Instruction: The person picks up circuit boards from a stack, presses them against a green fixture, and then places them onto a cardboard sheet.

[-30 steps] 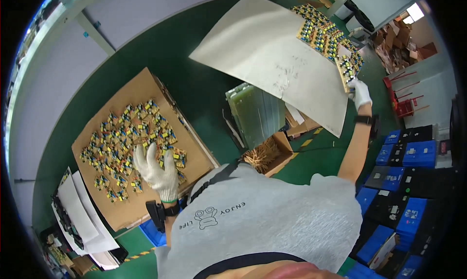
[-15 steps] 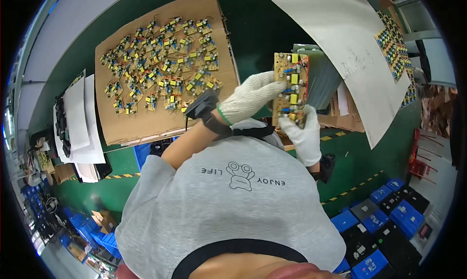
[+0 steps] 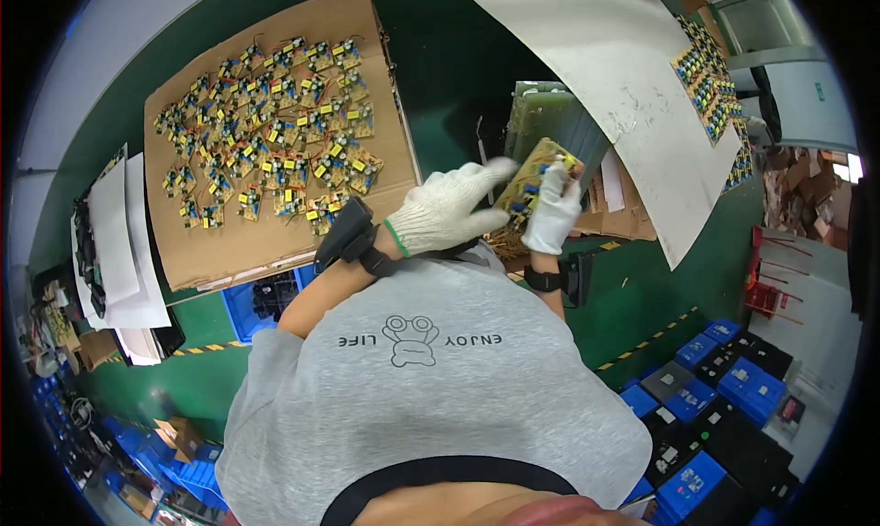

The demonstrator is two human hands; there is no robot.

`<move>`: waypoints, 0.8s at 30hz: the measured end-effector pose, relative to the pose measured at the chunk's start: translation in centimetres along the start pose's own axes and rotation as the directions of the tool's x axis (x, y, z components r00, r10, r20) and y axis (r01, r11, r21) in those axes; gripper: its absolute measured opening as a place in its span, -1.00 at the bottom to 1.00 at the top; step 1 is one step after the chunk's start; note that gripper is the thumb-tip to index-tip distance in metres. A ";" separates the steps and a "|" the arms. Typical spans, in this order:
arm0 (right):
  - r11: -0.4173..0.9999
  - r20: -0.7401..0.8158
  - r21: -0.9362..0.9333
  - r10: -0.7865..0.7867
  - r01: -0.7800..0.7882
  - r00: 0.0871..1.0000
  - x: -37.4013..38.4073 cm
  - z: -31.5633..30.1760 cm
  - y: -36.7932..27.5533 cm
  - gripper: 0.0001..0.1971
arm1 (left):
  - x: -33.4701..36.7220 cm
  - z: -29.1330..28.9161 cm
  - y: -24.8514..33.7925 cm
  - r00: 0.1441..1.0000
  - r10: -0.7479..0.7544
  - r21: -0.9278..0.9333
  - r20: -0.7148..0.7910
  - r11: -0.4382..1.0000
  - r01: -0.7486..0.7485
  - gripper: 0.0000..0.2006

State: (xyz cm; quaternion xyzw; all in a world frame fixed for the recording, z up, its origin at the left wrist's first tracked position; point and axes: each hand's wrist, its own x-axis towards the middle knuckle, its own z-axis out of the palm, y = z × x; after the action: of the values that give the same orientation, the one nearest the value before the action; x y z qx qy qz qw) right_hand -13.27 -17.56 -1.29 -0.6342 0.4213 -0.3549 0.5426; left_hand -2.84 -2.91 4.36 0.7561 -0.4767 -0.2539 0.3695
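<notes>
My right hand (image 3: 555, 213), in a white glove, grips a tan circuit board strip (image 3: 526, 180) by its right side. Yellow and blue parts sit on the strip, which is tilted with its upper end to the right. Just left of it is my left hand (image 3: 440, 210), in a knitted glove with a green cuff. Its fingers are spread, slightly blurred at the tips, and nothing is between them. Behind the strip lies a stack of greenish-grey sheets (image 3: 536, 118). A slim metal tool, perhaps tweezers (image 3: 481, 141), lies left of the stack.
On the left, a cardboard sheet (image 3: 390, 141) carries many small circuit boards (image 3: 284, 91). A large curved white sheet (image 3: 632, 95) covers the right side, with more populated boards (image 3: 710, 91) beyond it. Blue and black crates (image 3: 752, 389) stand on the floor at lower right.
My left hand has let go of the strip and drawn away to the left. The strip, held in my right hand, has tilted and come lower.
</notes>
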 end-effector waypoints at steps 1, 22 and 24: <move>1.000 -0.061 0.010 -0.009 0.009 0.998 1.1 -0.6 1.2 -0.68 | -0.2 -0.5 0.4 0.985 -0.133 0.021 0.112 0.991 0.131 -0.33; 0.631 -0.062 -0.631 -0.621 0.452 0.781 9.5 -3.1 6.2 -0.61 | -0.5 -0.4 -1.7 0.945 -0.327 -0.269 0.003 0.910 0.316 -0.52; 0.643 -0.051 -0.640 -0.582 0.421 0.812 9.3 -3.2 6.1 -0.67 | -0.2 -0.3 -1.6 0.954 -0.299 -0.286 0.007 0.914 0.289 -0.54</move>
State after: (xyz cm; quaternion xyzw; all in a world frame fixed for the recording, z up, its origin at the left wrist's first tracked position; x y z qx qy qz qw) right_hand -13.44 -27.73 -6.88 -0.8138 0.3823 -0.4170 0.1333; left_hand -1.84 -2.18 3.30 0.7629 -0.3094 -0.3582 0.4403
